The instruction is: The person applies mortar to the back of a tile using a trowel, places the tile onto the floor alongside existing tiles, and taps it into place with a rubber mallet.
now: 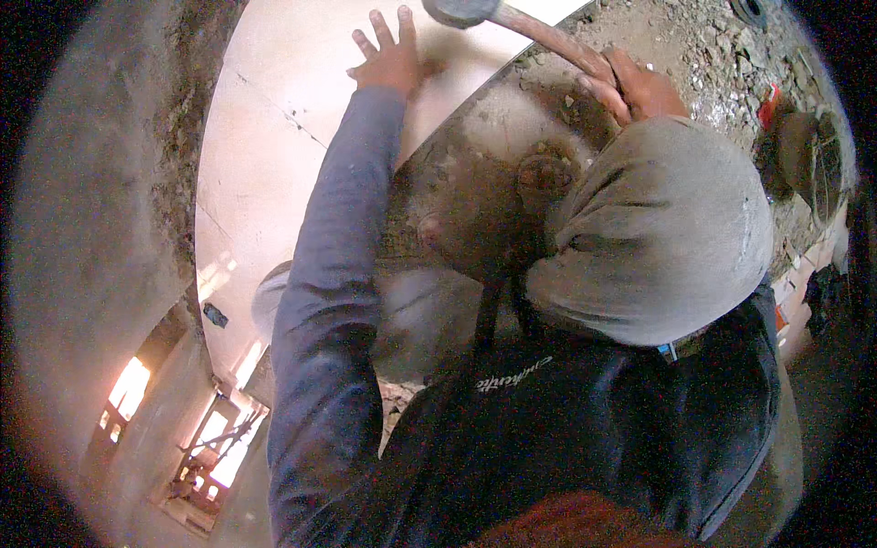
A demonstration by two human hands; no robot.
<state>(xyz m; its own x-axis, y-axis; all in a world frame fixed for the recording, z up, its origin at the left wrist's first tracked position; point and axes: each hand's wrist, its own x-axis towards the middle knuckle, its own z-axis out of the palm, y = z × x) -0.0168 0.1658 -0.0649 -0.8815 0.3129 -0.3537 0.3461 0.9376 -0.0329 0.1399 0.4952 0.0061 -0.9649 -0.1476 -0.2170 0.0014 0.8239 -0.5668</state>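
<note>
My left hand (pixel 388 64) reaches forward over large pale floor tiles (pixel 260 105), its fingers spread. It appears to rest on the surface, and nothing is in its grasp. My right hand (pixel 650 93) is closed round the wooden handle of a mallet (pixel 553 41). The mallet's dull grey, rounded head hangs over the tile to the right of my left hand, with a shadow below it; whether it touches the tile I cannot tell. A straight tile edge runs diagonally between my hands, beside rough, dusty ground (pixel 498 119).
Grey rubble (pixel 699 55) covers the far right, with a small red item (pixel 768 105) and a dark, round-rimmed thing (pixel 822 169). A grey wall (pixel 96 183) rises at left. A small dark object (pixel 216 315) lies on the tiles. My grey-clothed knee (pixel 667 228) is below my right hand.
</note>
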